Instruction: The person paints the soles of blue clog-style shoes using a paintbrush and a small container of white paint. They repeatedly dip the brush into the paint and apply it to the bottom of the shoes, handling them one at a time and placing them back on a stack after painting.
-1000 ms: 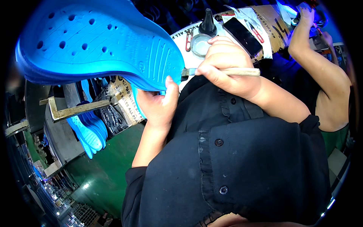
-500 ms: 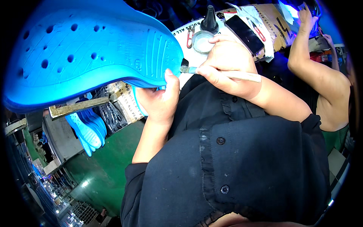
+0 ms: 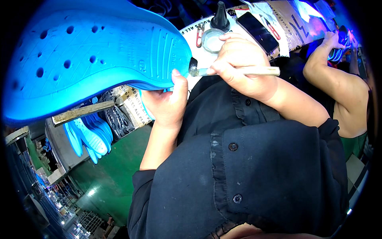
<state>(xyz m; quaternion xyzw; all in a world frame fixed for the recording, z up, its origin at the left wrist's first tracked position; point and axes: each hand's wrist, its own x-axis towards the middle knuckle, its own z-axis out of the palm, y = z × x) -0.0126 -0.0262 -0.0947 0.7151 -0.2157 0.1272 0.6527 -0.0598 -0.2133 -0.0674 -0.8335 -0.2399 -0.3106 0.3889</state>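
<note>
My left hand (image 3: pixel 167 104) grips a large blue perforated shoe insole (image 3: pixel 91 59) by its ribbed end and holds it up close to the camera, filling the upper left. My right hand (image 3: pixel 238 67) is closed around a small brush (image 3: pixel 234 71) with a pale wooden handle. The brush's dark tip touches the insole's right edge, just above my left thumb.
Behind my right hand stand a small round dish of clear liquid (image 3: pixel 211 40), a black cone-tipped bottle (image 3: pixel 220 18), red snips (image 3: pixel 199 34) and a dark phone (image 3: pixel 262 32) on a paper-covered bench. More blue insoles (image 3: pixel 89 137) hang lower left. Another person's arm (image 3: pixel 338 87) works at right.
The insole has swung closer and lower toward the camera. My right hand has brought the brush down and left until its tip meets the insole's edge.
</note>
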